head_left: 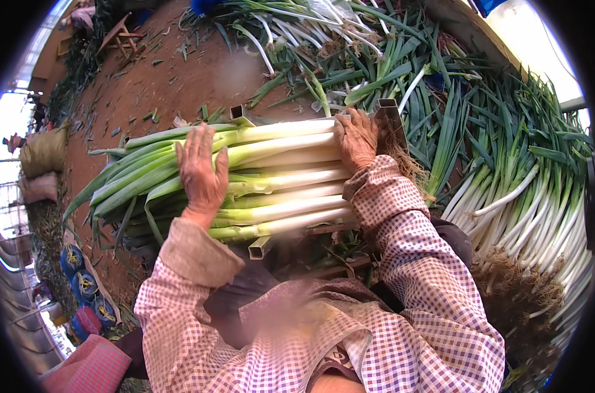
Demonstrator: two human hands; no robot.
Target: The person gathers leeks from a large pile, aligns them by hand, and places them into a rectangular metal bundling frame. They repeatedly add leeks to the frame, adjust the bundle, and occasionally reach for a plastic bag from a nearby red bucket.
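Observation:
A layer of long green onions (284, 173) lies crosswise before me on a metal frame, white shanks to the right and green leaves to the left. Square tube ends of the frame (259, 248) stick up around the stalks. My left hand (203, 171) rests flat on the green part, fingers stretched and thumb apart. Over the white root ends lies my right hand (357, 140), its fingers extended across the upper stalks near the hairy roots (396, 147). Neither hand is wrapped round a stalk.
A large heap of green onions (526, 203) fills the right side, with more loose stalks (310, 29) at the far side. Brown soil (147, 85) scattered with leaf scraps lies at the left. Blue rolls (85, 286) sit at lower left; a small wooden stool (121, 36) stands far left.

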